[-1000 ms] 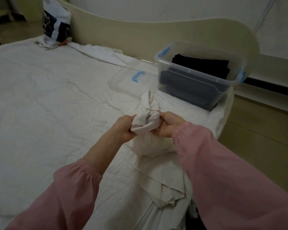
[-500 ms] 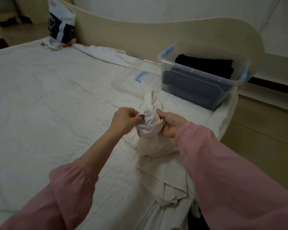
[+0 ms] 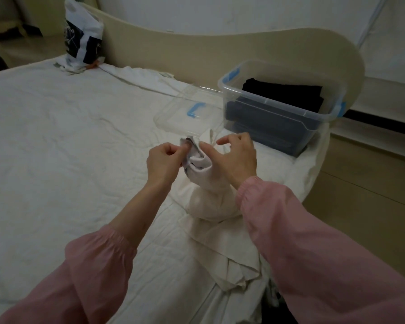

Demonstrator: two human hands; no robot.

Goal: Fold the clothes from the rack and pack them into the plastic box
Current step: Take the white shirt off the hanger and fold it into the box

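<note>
Head view: a small white garment (image 3: 200, 164) is held bunched above the bed (image 3: 56, 136), just before the box (image 3: 278, 102), where dark clothes (image 3: 281, 94) are already packed. Its edge is pinched by the curled fingers of the left hand (image 3: 165, 160). The thumb of the right hand (image 3: 236, 157) is pressed to the fold, the fingers arched above; whether they grip cannot be told. The cloth is judged light, soft and limp, neither slippery nor fragile, and is best taken at the rolled edge with the hanging bulk supported. No writing can be read; a bag (image 3: 82, 43) bears only dark print.
</note>
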